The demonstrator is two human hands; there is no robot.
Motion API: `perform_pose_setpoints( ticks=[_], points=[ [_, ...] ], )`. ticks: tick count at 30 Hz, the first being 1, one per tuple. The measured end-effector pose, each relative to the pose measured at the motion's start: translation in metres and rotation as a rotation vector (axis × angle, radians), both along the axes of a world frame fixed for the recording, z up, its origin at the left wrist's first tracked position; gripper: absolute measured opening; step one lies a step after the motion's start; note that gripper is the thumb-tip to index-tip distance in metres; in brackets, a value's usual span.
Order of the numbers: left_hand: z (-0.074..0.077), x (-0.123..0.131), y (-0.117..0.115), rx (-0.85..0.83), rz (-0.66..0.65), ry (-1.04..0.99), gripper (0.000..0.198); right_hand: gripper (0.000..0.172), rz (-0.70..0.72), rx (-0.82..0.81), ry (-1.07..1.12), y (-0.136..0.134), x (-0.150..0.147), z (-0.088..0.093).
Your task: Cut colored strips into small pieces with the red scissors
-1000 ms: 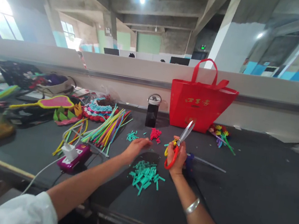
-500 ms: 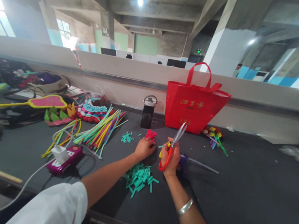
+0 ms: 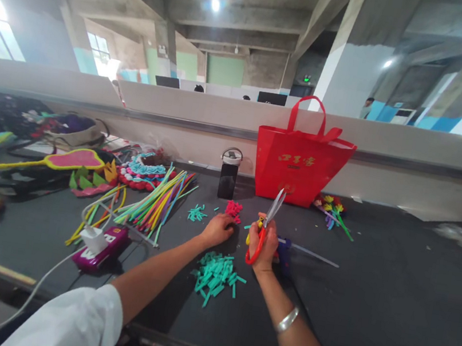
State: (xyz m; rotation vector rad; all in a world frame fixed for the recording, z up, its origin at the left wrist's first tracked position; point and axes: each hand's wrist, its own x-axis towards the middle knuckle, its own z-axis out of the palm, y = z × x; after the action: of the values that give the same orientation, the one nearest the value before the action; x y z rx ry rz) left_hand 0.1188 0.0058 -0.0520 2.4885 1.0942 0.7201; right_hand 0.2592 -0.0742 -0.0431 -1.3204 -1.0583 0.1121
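My left hand (image 3: 217, 230) rests low over the dark table, fingers loosely bent, just in front of a small pile of red cut pieces (image 3: 233, 210). Nothing shows in it, though the undersides of its fingers are hidden. In my right hand (image 3: 263, 248) are scissors with red-orange handles (image 3: 254, 253), their blades pointing up and away. Some yellow and orange bits (image 3: 260, 218) lie close behind that hand, partly covered. Nearer to me is a heap of teal cut strips (image 3: 216, 278). A smaller teal pile (image 3: 196, 212) lies left of the red pieces.
A blue glue gun (image 3: 284, 253) with a clear stick lies right of my right hand. Behind stand a red bag (image 3: 301, 166) and a dark bottle (image 3: 227, 179). Pipe cleaners (image 3: 157, 199) and a purple power strip (image 3: 100, 252) are at left; craft flowers (image 3: 333, 211) lie right.
My left hand has drawn back to the left and slightly towards me, uncovering more of the red pile. My right hand with the scissors has barely moved.
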Motion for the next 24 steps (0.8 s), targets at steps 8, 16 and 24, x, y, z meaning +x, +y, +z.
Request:
perform_pose_setpoints(
  ticks=[8,16,24],
  points=[
    [0.000,-0.004,-0.020,0.023,-0.112,0.062,0.028,0.027,-0.019,-0.019,-0.015,-0.001,0.000,0.004],
    [0.004,-0.002,-0.017,0.093,-0.072,0.103,0.039,0.028,0.004,-0.032,-0.004,0.000,0.001,-0.001],
    [0.000,0.002,-0.026,0.157,-0.084,0.233,0.037,0.028,-0.003,-0.032,-0.003,-0.001,0.000,0.000]
  ],
)
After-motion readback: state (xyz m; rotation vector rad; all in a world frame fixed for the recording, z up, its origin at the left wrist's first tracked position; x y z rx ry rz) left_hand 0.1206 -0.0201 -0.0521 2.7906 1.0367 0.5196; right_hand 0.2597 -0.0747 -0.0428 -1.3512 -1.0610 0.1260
